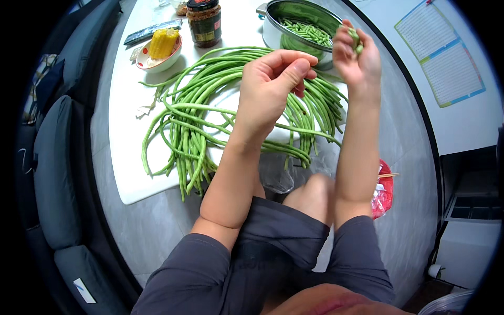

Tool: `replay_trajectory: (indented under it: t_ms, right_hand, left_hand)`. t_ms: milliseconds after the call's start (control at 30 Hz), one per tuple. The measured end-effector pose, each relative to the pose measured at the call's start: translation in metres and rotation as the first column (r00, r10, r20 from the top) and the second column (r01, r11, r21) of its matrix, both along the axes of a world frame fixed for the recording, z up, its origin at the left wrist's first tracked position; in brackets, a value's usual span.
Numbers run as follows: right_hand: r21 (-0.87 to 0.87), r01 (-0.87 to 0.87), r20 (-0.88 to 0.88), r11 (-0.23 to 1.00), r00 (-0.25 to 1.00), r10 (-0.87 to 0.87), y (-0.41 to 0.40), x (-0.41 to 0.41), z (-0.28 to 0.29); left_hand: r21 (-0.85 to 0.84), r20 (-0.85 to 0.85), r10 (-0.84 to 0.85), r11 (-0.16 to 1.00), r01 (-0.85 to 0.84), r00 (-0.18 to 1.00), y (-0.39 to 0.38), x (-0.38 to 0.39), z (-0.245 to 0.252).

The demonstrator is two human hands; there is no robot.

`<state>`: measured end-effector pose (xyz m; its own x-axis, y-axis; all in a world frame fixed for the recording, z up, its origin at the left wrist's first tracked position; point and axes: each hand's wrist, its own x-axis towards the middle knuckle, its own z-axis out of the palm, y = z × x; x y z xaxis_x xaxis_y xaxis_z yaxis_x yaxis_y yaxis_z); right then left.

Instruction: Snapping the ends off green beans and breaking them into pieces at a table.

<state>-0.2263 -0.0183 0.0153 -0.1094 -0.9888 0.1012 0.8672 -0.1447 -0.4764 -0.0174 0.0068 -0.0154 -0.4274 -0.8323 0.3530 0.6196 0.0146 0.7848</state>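
A large heap of long green yardlong beans (201, 86) lies curved across the white table, some ends hanging over its near edge. My left hand (271, 84) is above the beans with its fingers curled and the thumb against the index finger; whether something thin is between them I cannot tell. At the right, my right hand (356, 55) is raised beside a steel pot (271, 33), its fingers closed around short green bean pieces; it looks slightly blurred. Cut bean pieces (307, 31) lie inside the pot.
On the white table (126, 157) stand a bowl (161, 67) with corn (163, 43) and a jar (204, 25) with a dark lid. A red bag-lined bin (388, 193) is on the floor at right. Clear plastic (277, 177) hangs near my knees. A dark sofa (59, 169) is at left.
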Motion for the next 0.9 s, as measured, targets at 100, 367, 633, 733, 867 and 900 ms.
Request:
replay_trajectory:
  t_ms: [100,367,633,733,867,900]
  right_hand:
    - [0.134,0.387,-0.491,0.912,0.826,-0.279,-0.075,-0.062,0.004]
    - [0.244,0.428,-0.818,0.87,0.572,-0.052,-0.088,-0.048,0.016]
    - [-0.017,0.494,-0.694,0.87,0.621,-0.366,0.064,-0.089,0.052]
    - [-0.053,0.503,-0.727,0.862,0.573,-0.379,0.152,-0.117,0.062]
    - [-0.027,0.663,-0.734,0.748,0.494,-0.465,0.269,-0.15,0.045]
    - [-0.025,0.695,-0.74,0.718,0.47,-0.481,0.295,-0.156,0.037]
  left_hand:
    - [0.029,-0.018,-0.046,0.998,0.047,0.999,0.006,-0.01,0.005]
    - [0.085,-0.009,-0.179,0.98,0.179,0.984,0.017,-0.01,-0.002]
    - [0.322,-0.078,-0.568,0.763,0.56,0.819,0.065,-0.074,-0.018]
    - [0.38,0.103,-0.652,0.723,0.576,0.751,0.1,-0.117,-0.018]
    - [0.396,0.235,-0.77,0.633,0.665,0.593,0.155,-0.203,-0.052]
    - [0.386,0.257,-0.802,0.597,0.703,0.539,0.167,-0.225,-0.064]
